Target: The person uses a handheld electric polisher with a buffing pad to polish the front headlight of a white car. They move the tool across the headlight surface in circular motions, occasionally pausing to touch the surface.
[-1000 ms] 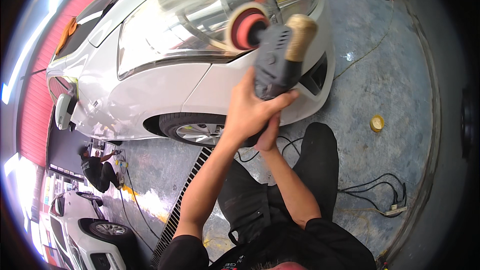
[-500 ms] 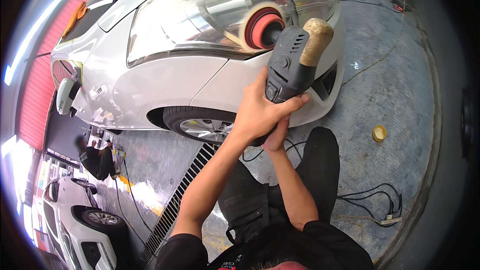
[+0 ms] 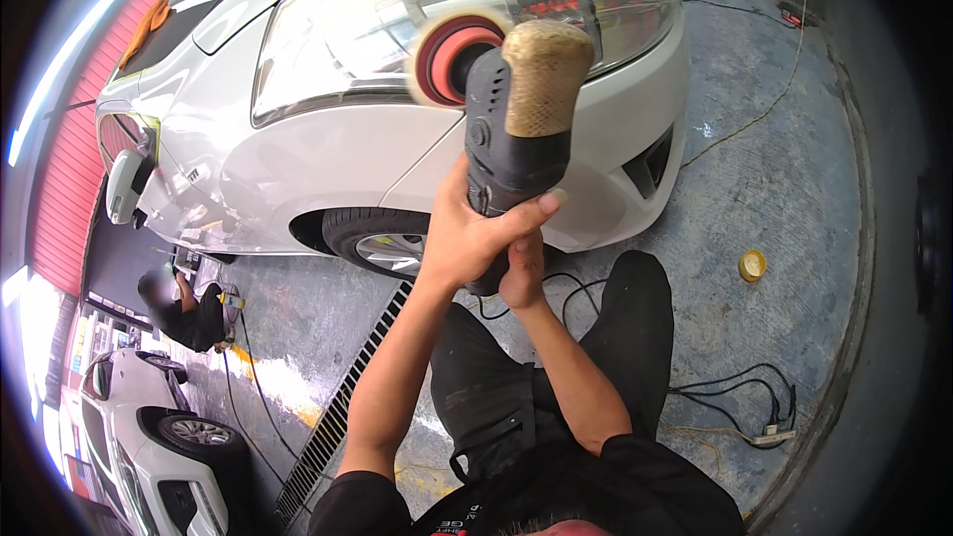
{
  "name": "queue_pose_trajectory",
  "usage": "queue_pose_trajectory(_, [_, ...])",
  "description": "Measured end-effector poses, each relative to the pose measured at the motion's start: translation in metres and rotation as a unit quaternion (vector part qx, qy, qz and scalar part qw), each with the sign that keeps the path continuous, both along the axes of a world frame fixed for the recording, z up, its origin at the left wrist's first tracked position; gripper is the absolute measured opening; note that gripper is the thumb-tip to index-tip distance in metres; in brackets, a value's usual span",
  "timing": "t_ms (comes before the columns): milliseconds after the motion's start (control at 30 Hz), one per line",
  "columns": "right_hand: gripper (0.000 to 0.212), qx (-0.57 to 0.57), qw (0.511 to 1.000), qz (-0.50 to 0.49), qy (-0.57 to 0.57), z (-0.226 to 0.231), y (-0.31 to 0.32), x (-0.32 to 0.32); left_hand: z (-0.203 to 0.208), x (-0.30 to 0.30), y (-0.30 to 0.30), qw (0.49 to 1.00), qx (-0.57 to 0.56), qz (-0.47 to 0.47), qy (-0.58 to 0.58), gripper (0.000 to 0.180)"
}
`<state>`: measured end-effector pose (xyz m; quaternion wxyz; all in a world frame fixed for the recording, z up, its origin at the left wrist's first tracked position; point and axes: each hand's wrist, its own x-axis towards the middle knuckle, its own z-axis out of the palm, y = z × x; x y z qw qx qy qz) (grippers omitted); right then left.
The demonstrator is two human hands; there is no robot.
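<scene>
In the head view, both hands are closed on a dark grey polisher (image 3: 516, 161), which is held out in front of the person, over the front corner of a white car (image 3: 328, 164). The left hand (image 3: 465, 228) wraps the lower part of its body, thumb laid across the front; the right hand (image 3: 522, 276) grips the handle just below, fingers curled round it. The polisher's tan, textured end (image 3: 546, 79) points away from the person. Its round red pad (image 3: 444, 62), blurred at the pale rim, is at the lower edge of the headlight (image 3: 333, 35); whether it touches the lens cannot be told. A front wheel (image 3: 390, 246) stands left of the hands. On the floor (image 3: 730, 199), a round yellow tin (image 3: 752, 265) sits toward the right edge, and a power strip (image 3: 774, 438) with black cables (image 3: 730, 383) lies close by that edge. Near the floor's left edge, a co-worker (image 3: 194, 323) crouches beyond a second white car (image 3: 134, 397).
</scene>
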<state>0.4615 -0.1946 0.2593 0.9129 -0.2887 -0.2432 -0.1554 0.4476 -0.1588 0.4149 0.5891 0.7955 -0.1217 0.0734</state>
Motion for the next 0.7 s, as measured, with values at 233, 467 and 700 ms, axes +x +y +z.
queue_pose_trajectory(233, [0.090, -0.041, 0.999, 0.009, -0.006, 0.021, 0.008, -0.002, -0.003, 0.000, 0.029, 0.999, -0.034, 0.004, -0.009, 0.051])
queue_pose_trajectory(467, [0.088, -0.094, 0.995, 0.009, -0.038, 0.041, 0.010, -0.002, -0.011, 0.004, 0.057, 0.993, -0.094, -0.003, -0.065, 0.036])
queue_pose_trajectory(700, [0.088, -0.225, 0.973, -0.027, -0.040, 0.070, 0.013, -0.008, -0.012, 0.008, 0.091, 0.975, -0.183, -0.107, -0.067, 0.076])
